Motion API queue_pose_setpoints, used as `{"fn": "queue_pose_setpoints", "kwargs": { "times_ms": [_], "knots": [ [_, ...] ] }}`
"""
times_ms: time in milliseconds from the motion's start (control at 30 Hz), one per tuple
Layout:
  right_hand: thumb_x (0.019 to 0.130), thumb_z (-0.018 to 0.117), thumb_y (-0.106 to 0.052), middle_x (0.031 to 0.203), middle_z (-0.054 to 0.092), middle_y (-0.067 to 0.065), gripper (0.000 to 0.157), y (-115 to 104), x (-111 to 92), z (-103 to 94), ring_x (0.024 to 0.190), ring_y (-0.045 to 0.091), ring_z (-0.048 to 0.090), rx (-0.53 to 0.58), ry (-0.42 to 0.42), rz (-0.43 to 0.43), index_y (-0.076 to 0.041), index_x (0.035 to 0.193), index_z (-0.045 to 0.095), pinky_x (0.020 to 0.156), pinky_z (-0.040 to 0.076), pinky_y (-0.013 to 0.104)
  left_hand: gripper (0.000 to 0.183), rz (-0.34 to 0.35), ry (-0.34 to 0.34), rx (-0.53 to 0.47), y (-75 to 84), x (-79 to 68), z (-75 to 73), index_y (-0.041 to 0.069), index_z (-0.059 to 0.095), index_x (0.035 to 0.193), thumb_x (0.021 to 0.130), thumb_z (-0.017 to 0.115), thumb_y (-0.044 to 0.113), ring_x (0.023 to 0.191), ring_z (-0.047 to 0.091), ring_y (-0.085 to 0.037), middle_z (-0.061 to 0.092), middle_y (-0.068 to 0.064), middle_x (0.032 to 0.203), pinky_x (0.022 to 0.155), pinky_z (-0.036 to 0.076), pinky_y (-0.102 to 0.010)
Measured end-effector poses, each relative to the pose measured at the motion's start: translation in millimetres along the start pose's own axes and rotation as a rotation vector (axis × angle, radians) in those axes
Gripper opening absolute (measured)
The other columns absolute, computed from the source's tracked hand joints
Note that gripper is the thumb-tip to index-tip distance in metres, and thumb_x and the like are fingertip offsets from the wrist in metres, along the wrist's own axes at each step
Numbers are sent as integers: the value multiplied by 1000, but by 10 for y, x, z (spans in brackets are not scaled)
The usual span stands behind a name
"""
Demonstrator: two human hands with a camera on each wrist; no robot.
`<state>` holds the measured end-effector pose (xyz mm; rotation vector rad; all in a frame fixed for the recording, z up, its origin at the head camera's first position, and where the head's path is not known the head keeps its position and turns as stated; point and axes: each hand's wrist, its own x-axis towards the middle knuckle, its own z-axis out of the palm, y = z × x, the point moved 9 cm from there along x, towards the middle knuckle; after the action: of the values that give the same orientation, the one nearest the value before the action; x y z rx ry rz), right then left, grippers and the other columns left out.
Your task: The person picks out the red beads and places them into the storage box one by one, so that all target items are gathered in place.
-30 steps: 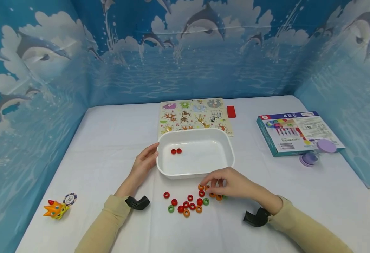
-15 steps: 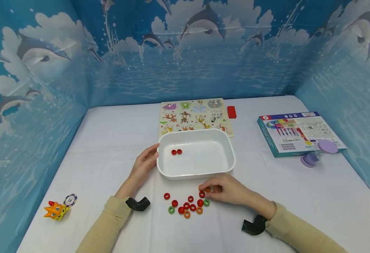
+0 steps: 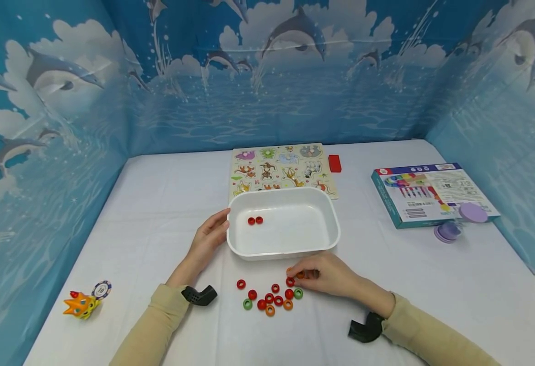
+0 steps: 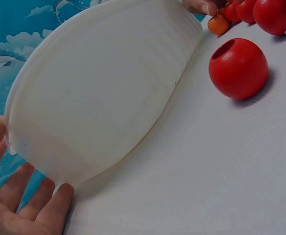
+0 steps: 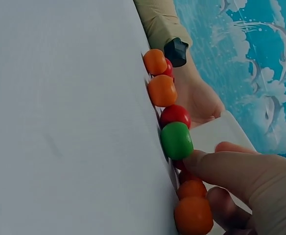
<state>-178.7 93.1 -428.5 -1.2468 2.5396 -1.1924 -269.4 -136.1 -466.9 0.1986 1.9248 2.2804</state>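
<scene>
A white rectangular tray [image 3: 283, 255] stands in front of the person, with two red beads [image 3: 255, 220] inside near its left end. The left hand [image 3: 205, 244] rests against the tray's left end, its relaxed fingertips at the rim and outer wall [image 4: 99, 93]. Just in front of the tray, the right hand [image 3: 326, 274] pinches a red bead [image 3: 290, 281] between thumb and index finger. Orange beads [image 5: 193, 215] lie close under that hand, partly hidden by it in the head view. A green bead [image 5: 177, 140] sits right by the thumb tip.
Several loose red, green and orange beads [image 3: 269, 298] lie before the tray. Behind it are an animal puzzle board [image 3: 290, 168] and a red block [image 3: 334, 163]. At right lie a toy box [image 3: 427, 190] and purple-lidded containers [image 3: 448, 231]; at left, an orange toy [image 3: 81, 305].
The right hand has lowered slightly toward the person and closed its fingertips on the red bead, covering orange beads seen earlier. The left hand and tray have stayed in place.
</scene>
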Motion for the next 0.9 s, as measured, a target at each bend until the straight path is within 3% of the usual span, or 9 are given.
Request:
{"fn": "queue_pose_setpoints", "kwargs": {
  "times_ms": [333,567,733,900],
  "knots": [
    [77,71,-19,96,64,-14,21,-67,21,55,61,-3,47,-33,-14,-104,-22,98,69,50,39,10,49,15,-8,-3,9,-3,5,10,44,131,87,58,27,115,46,-19,41,-10,133,89,44,-29],
    [78,70,-22,93,62,-17,21,-88,26,11,60,-2,45,-21,-28,-53,-23,99,67,49,40,13,51,3,5,2,6,-9,3,13,45,130,85,60,31,116,46,-19,42,-7,133,90,43,-30],
    [79,69,-20,91,61,-16,20,-293,90,-168,63,0,47,19,-75,-53,-22,99,65,50,42,15,51,1,10,9,11,-21,1,14,45,130,84,61,32,115,46,-19,42,-7,132,90,43,-29],
    [78,69,-17,92,61,-13,20,-505,372,-555,66,1,51,15,-40,-126,-23,97,64,48,44,18,51,6,3,8,10,-15,5,13,45,130,85,60,31,115,46,-19,42,-8,133,90,43,-29]
  ]
}}
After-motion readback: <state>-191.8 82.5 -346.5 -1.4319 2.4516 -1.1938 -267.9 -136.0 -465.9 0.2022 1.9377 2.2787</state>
